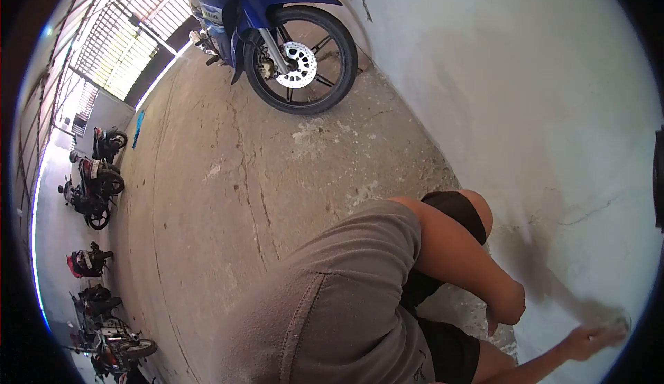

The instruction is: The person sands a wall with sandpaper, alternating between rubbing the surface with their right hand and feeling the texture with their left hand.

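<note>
At the lower right, my right hand [593, 340] is held against the pale wall [546, 128]. Its fingers are closed round a greyish thing [622, 323] pressed to the wall surface; blur and the lens edge hide what kind it is. My left hand [507, 306] hangs bent at the wrist in front of my legs, just short of the wall. One of its fingers points down, apart from the palm, and the others are mostly hidden; I see nothing held in it. A grey patch and my arm's shadow show on the wall between both hands.
A blue motorcycle [277, 11] stands close to the wall at the top. Several parked motorcycles [93, 183] line the far left side. Cracked concrete floor [207, 211] lies between, with barred gates [131, 38] at the upper left. My bent knee [477, 211] is close to the wall.
</note>
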{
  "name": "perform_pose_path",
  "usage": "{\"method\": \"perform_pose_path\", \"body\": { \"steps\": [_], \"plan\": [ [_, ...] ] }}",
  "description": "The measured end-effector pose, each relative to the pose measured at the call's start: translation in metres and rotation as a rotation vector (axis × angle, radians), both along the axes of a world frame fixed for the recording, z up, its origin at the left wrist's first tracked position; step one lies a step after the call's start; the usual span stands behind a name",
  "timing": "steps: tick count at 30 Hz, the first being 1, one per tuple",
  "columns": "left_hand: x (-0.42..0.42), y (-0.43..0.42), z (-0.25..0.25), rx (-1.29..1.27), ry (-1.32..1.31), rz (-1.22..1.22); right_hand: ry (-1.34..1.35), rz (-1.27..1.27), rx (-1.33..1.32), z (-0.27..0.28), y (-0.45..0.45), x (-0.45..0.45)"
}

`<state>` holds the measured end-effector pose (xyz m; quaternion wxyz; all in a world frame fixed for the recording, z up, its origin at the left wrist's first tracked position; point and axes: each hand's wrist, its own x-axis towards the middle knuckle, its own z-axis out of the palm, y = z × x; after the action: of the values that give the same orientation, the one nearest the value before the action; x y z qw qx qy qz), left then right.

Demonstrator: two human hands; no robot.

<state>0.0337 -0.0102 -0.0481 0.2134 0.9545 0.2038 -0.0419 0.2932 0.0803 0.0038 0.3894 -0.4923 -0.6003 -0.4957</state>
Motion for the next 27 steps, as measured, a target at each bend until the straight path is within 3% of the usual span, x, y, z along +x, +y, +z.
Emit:
{"method": "perform_pose_path", "body": {
  "steps": [1,3,4,5,7,8,9,11,12,15,17,19,21,23,24,25,27],
  "plan": [
    [0.001,0.000,-0.001,0.010,-0.023,-0.014,0.004,0.003,0.002,0.005,0.001,0.011],
    [-0.001,-0.001,0.000,0.017,-0.045,-0.029,0.432,-0.132,-0.048,0.022,0.009,0.044],
    [-0.002,-0.003,0.003,0.017,-0.057,-0.011,0.440,-0.166,-0.014,0.019,0.014,0.052],
    [-0.001,-0.005,0.005,0.014,-0.071,0.007,0.441,-0.171,-0.019,0.005,0.016,0.055],
    [0.001,-0.004,0.001,-0.003,-0.052,0.006,0.121,-0.220,0.006,-0.013,0.012,0.020],
    [0.001,-0.002,-0.001,-0.014,-0.036,0.008,-0.166,0.074,0.098,-0.006,0.016,0.020],
    [0.002,-0.002,-0.003,-0.018,-0.033,0.010,-0.162,0.075,0.094,-0.008,0.019,0.028],
    [0.004,0.000,-0.008,0.020,-0.028,-0.023,0.197,-0.289,-0.127,-0.019,0.027,0.075],
    [0.004,-0.001,-0.006,0.019,-0.033,-0.019,0.294,-0.347,-0.111,-0.024,0.035,0.113],
    [0.007,-0.005,0.000,0.024,-0.034,-0.027,0.172,-0.380,0.014,-0.043,0.041,0.126],
    [0.007,-0.005,-0.001,-0.005,-0.055,-0.013,0.137,-0.403,0.001,-0.018,0.017,0.041],
    [0.008,-0.004,-0.002,-0.013,-0.040,-0.025,-0.234,0.240,0.088,0.011,0.010,0.011],
    [0.006,-0.002,0.001,-0.016,-0.034,-0.023,-0.129,0.108,0.065,0.010,0.005,0.029],
    [0.003,-0.004,0.010,-0.030,-0.052,-0.026,0.419,-0.079,-0.128,0.012,0.003,0.055],
    [0.004,-0.006,0.009,-0.031,-0.056,-0.032,0.553,-0.026,-0.200,-0.006,0.005,0.068],
    [0.005,-0.007,0.006,-0.041,-0.069,-0.013,0.552,-0.035,-0.197,-0.013,0.003,0.053],
    [0.006,-0.006,0.001,-0.047,-0.076,-0.004,0.131,0.053,0.004,-0.011,0.000,0.004]
  ]
}}
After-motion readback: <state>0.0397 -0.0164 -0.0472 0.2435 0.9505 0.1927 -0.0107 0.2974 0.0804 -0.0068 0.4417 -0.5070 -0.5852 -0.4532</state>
